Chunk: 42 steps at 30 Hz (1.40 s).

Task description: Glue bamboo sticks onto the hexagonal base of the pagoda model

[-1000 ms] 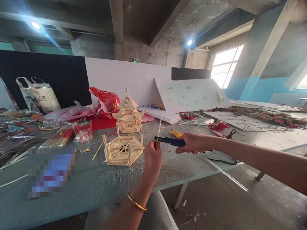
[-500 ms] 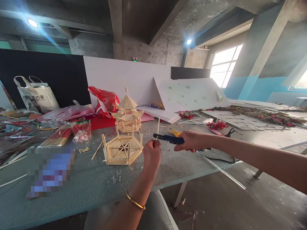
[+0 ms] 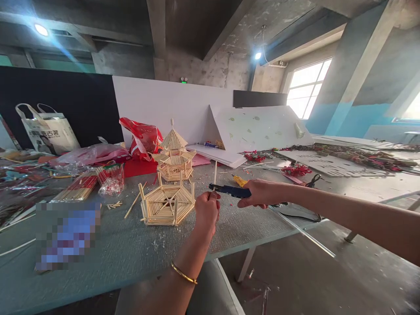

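Little has shifted over the last second: both hands have drifted slightly left with the view, and the stick now stands nearly upright. The left hand [image 3: 206, 211] has its fingers closed around the lower end of a thin wooden stick [image 3: 215, 173], held over the table in front of the person. The right hand [image 3: 259, 193] is wrapped around the grip of a dark blue glue gun [image 3: 229, 190], whose nozzle meets the stick just above the left fingers. This looks like the gluing step, with glue going onto the stick; the next move would call for a steady carry to the flat hexagonal stick frame [image 3: 167, 204] just left of the hand. Behind it stands a small stick pagoda [image 3: 173, 153]. The grey textured table [image 3: 131, 249] is littered with bundles of sticks [image 3: 78, 187], a red bag [image 3: 142, 136] and scraps, in a bare concrete room with a bright window [image 3: 305, 89].
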### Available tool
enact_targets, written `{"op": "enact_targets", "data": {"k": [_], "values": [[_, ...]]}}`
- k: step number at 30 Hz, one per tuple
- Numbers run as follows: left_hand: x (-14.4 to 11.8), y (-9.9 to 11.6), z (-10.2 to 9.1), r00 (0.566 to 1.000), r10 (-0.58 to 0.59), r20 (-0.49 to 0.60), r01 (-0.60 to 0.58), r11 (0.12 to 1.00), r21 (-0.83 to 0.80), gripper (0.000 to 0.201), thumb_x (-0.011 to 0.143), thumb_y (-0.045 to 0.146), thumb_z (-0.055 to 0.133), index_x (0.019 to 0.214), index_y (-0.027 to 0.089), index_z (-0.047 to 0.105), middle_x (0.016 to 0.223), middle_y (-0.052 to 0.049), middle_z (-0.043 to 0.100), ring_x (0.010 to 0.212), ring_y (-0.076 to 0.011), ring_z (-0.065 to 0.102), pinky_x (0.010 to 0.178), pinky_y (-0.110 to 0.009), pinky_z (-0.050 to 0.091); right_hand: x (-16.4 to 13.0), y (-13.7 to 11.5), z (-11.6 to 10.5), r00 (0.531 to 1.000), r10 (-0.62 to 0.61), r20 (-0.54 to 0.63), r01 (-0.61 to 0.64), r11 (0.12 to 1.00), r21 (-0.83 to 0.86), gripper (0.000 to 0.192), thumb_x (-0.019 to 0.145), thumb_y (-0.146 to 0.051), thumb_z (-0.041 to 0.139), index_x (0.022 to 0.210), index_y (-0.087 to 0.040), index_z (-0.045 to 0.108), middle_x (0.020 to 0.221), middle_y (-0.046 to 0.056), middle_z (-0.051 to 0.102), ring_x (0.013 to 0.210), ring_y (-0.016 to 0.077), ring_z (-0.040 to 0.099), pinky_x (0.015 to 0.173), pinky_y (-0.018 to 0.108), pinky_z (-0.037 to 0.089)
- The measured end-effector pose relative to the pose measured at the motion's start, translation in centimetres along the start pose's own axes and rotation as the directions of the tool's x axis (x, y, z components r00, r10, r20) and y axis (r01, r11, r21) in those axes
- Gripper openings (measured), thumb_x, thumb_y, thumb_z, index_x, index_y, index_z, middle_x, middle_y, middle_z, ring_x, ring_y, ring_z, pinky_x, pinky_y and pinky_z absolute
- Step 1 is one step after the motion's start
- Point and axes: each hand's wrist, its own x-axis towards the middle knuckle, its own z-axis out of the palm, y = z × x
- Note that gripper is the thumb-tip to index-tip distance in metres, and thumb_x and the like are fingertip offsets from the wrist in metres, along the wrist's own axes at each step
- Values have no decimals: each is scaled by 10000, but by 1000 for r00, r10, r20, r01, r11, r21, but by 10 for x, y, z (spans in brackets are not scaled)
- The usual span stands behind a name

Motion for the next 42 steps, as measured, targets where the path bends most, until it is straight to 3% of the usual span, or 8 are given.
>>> {"op": "enact_targets", "data": {"k": [6, 15, 35, 42], "values": [[-1, 6, 1, 995, -61, 78, 67, 994, -84, 150, 771, 226, 432, 640, 158, 460, 403, 92, 312, 296, -17, 185, 334, -174, 87, 0, 0, 0, 1000, 3, -1, -3, 1000, -5, 523, 590, -673, 551, 637, -157, 481, 504, -11, 489, 436, 105, 489, 398, 215, 391], [-1, 7, 0, 992, -81, 94, 92, 989, -112, 159, 786, 210, 419, 643, 153, 457, 407, 89, 319, 294, -12, 178, 329, -174, 79, -4, -7, -2, 1000, 23, 3, -23, 1000, -10, 476, 605, -626, 559, 626, -156, 491, 505, -10, 489, 424, 97, 472, 408, 215, 367], [-1, 5, -2, 999, -1, 52, 1, 1000, 7, 153, 778, 234, 441, 652, 159, 483, 392, 95, 308, 287, -21, 192, 327, -177, 112, 1, 1, -3, 1000, 14, -3, -14, 1000, -3, 538, 577, -688, 556, 630, -157, 484, 485, -6, 493, 429, 109, 486, 413, 221, 382], [2, 0, -3, 996, 83, 26, -85, 987, 134, 193, 775, 305, 451, 657, 161, 501, 416, 88, 325, 307, -35, 218, 356, -183, 156, -2, -3, -2, 1000, 16, -1, -16, 1000, 22, 525, 587, -678, 552, 633, -162, 471, 497, -9, 483, 424, 98, 466, 402, 217, 374]]}}
